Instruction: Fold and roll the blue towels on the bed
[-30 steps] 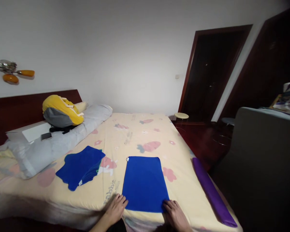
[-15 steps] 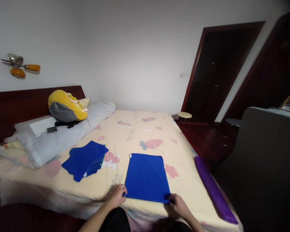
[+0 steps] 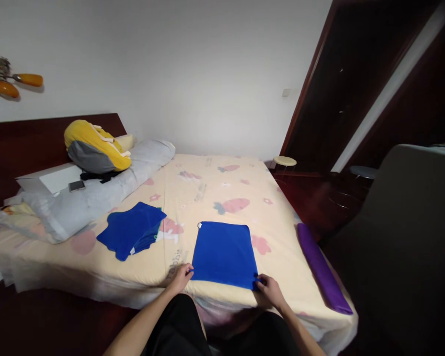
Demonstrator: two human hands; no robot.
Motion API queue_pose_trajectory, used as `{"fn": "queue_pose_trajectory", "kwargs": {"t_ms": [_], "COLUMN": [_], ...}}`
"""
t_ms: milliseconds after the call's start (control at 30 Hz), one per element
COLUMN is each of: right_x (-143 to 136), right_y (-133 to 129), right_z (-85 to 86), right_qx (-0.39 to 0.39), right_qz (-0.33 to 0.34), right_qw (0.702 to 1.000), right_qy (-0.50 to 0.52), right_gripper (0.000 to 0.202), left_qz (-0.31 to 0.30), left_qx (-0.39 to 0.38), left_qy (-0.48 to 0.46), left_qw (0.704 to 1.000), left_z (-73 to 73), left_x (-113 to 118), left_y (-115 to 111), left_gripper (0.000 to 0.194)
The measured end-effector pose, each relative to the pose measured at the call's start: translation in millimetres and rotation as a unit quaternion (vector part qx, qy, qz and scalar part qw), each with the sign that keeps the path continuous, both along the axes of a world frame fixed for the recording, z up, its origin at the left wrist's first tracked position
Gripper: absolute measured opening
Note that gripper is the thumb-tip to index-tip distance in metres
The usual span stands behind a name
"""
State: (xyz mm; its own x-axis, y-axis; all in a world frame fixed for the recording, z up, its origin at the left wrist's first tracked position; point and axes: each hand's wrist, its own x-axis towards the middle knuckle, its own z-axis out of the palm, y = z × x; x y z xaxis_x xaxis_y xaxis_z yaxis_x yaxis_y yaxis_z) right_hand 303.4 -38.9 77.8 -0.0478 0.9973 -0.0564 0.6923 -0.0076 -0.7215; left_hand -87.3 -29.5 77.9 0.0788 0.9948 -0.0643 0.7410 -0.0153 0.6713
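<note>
Head view: the left hand (image 3: 183, 277) and right hand (image 3: 272, 289) are pinching the near corners of a blue, squarish fabric cloth (image 3: 224, 253) lying between and beyond them; its spreading looks largely done, while an uneven blue fabric pile (image 3: 130, 227) is lying untouched, left of the left hand.

The near blue cloth (image 3: 224, 254) looks matt and smooth; the left blue pile (image 3: 128, 227), matt fabric too; the bedsheet (image 3: 178, 190), soft printed cloth; the right purple roll (image 3: 319, 264), smooth, faintly shiny; the far-left headboard (image 3: 7, 148), dark wood; the orange lampshades (image 3: 29, 80), glossy.
</note>
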Motion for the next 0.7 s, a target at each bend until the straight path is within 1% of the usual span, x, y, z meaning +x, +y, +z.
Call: {"fn": "queue_pose_trajectory", "kwargs": {"t_ms": [133,300,433,567,633,700], "right_x": [-3.5,-3.0,0.5,-0.9,-4.4,-8.8], "right_y": [-1.4,-4.1,-2.4,-3.3,-6.8,-11.3], "right_z": [-2.2,-6.4,-12.3,-21.2,-25.8,-30.8], "right_qx": [0.022,0.045,0.061,0.081,0.103,0.132], "right_qz": [-0.026,-0.032,-0.027,-0.019,-0.022,-0.03], "right_qw": [0.999,0.998,0.998,0.995,0.99,0.982], "right_qy": [0.004,-0.002,-0.016,-0.061,-0.098,-0.134], "right_gripper": [0.033,0.035,0.037,0.033,0.031,0.035], "left_qz": [0.036,0.044,0.035,0.011,-0.009,-0.033], "left_qx": [-0.002,-0.001,-0.001,0.004,0.02,0.048], "left_qy": [0.014,0.052,0.098,0.165,0.205,0.242], "left_qw": [0.999,0.998,0.995,0.986,0.978,0.969], "left_z": [-6.5,-2.5,4.3,7.8,7.9,6.8], "left_x": [5.6,11.8,11.9,15.4,20.3,25.9], "left_y": [8.5,4.7,1.1,-3.9,-7.5,-11.1], "left_gripper": [0.015,0.016,0.019,0.024,0.031,0.043]}}
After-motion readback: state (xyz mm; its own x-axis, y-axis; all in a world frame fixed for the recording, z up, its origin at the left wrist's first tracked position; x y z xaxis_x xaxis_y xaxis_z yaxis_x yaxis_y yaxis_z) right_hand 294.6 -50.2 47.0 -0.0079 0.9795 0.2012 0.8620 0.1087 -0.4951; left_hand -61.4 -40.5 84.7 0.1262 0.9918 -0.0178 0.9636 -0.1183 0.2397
